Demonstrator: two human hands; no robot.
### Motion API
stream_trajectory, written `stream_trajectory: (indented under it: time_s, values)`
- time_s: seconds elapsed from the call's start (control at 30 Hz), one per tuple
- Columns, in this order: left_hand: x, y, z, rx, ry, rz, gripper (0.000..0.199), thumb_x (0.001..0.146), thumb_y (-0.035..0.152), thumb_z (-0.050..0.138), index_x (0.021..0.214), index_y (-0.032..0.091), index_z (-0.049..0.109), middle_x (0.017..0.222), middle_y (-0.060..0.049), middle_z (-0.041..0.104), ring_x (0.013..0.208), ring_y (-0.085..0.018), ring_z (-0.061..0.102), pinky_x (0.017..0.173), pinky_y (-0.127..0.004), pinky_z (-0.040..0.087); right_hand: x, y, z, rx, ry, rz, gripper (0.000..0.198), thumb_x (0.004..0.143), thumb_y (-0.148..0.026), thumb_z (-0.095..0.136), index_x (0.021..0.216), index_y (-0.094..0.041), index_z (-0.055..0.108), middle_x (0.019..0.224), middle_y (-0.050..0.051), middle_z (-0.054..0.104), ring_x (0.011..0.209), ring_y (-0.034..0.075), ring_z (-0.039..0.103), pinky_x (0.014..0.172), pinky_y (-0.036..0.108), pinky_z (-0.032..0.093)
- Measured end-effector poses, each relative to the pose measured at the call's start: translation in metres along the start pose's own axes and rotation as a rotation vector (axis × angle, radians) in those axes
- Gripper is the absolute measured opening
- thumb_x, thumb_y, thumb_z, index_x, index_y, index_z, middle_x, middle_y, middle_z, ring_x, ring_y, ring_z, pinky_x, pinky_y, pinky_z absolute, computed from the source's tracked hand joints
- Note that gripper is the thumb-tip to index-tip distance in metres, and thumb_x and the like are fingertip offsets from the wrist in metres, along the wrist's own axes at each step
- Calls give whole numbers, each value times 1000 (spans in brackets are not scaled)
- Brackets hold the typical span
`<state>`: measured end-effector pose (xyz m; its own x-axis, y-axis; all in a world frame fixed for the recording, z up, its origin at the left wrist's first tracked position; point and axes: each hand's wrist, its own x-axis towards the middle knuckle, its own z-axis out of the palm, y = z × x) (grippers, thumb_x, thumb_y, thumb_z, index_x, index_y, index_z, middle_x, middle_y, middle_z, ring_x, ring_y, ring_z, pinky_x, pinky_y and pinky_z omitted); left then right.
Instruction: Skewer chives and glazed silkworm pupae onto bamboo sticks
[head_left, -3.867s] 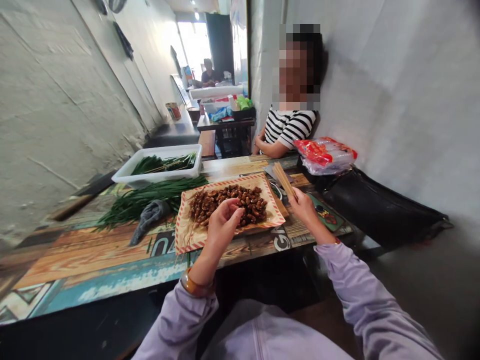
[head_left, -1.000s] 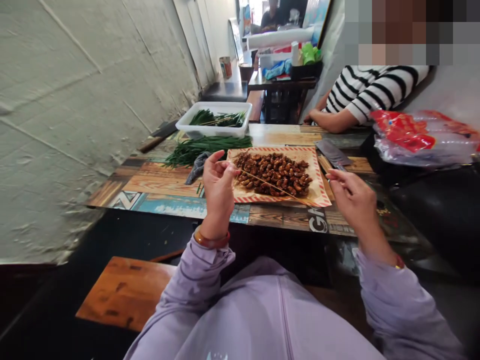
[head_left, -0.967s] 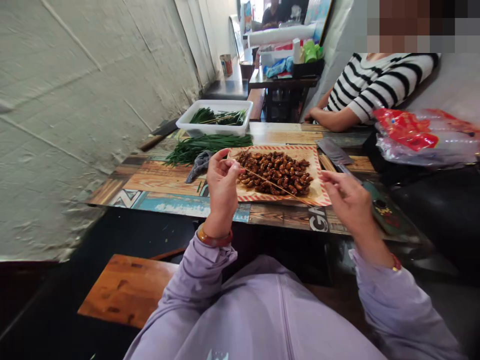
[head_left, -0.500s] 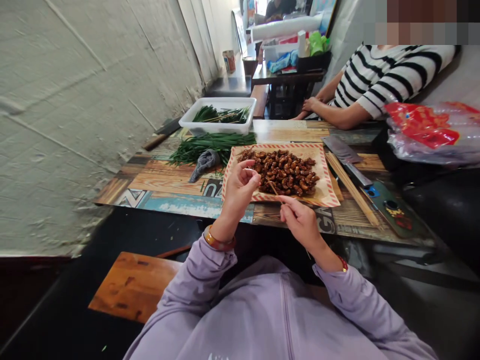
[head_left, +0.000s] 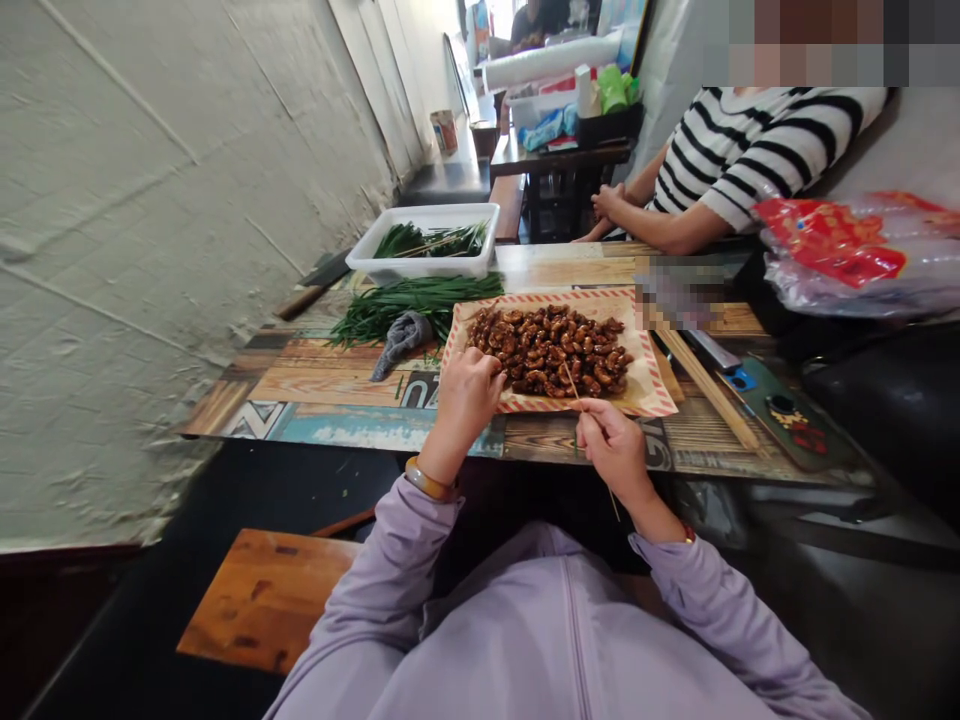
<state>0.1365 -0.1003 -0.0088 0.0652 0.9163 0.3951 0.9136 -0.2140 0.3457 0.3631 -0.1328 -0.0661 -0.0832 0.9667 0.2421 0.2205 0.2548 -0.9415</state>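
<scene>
At a patterned table (head_left: 330, 385), the left hand (head_left: 466, 393) reaches into brown glazed pieces (head_left: 551, 350) on a striped paper tray (head_left: 651, 385), the right hand (head_left: 615, 447) pinches a thin skewer (head_left: 574, 385), with chives (head_left: 409, 300) and a white tub (head_left: 427, 265) beyond.

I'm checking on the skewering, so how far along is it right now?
Barely begun. The right hand pinches one skewer, its tip over the brown pieces on the tray; nothing shows threaded on it. The left hand reaches into the pile's near edge. Left: the pile looks full, and spare skewers lie unused to the right. No loaded skewer of these pieces is in view.
</scene>
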Motion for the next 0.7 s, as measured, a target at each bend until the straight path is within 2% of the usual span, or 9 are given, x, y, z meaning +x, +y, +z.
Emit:
stream_trajectory:
  time_s: [0.17, 0.3, 0.53, 0.63, 0.7]
  values:
    - [8, 8, -3, 303, -179, 23, 18, 89, 25, 57, 92, 15, 71, 97, -14, 64, 99, -30, 58, 89, -43, 45, 2, 5, 4, 16, 27, -26, 25, 91, -29, 49, 101, -15, 67, 55, -5, 56, 45, 10, 52, 47, 21, 41]
    - [15, 10, -8, 422, -231, 56, 20, 88, 28, 56, 89, 14, 72, 96, -16, 65, 98, -32, 60, 87, -43, 46, 6, 4, 9, 17, 57, -74, 24, 91, -25, 48, 98, -17, 69, 53, -5, 56, 47, 10, 54, 49, 20, 43]
    - [25, 1, -6, 486, -205, 118, 22, 86, 24, 52, 80, 15, 70, 89, -15, 66, 91, -33, 64, 81, -43, 48, 14, 4, 14, 8, 85, -133, 23, 89, -22, 48, 96, -17, 69, 54, -5, 56, 47, 10, 54, 51, 20, 44]
    - [23, -4, -6, 391, -131, 125, 20, 85, 23, 51, 81, 15, 69, 88, -14, 66, 90, -31, 63, 82, -42, 48, 13, 4, 14, 25, 82, -124, 22, 89, -22, 48, 96, -17, 69, 53, -6, 55, 47, 9, 55, 51, 19, 44]
    - [21, -8, -6, 255, -56, 111, 20, 85, 24, 51, 84, 16, 69, 91, -13, 66, 91, -29, 62, 85, -42, 47, 13, 4, 14, 47, 69, -107, 22, 89, -22, 48, 96, -17, 69, 53, -6, 55, 46, 9, 54, 51, 19, 43]
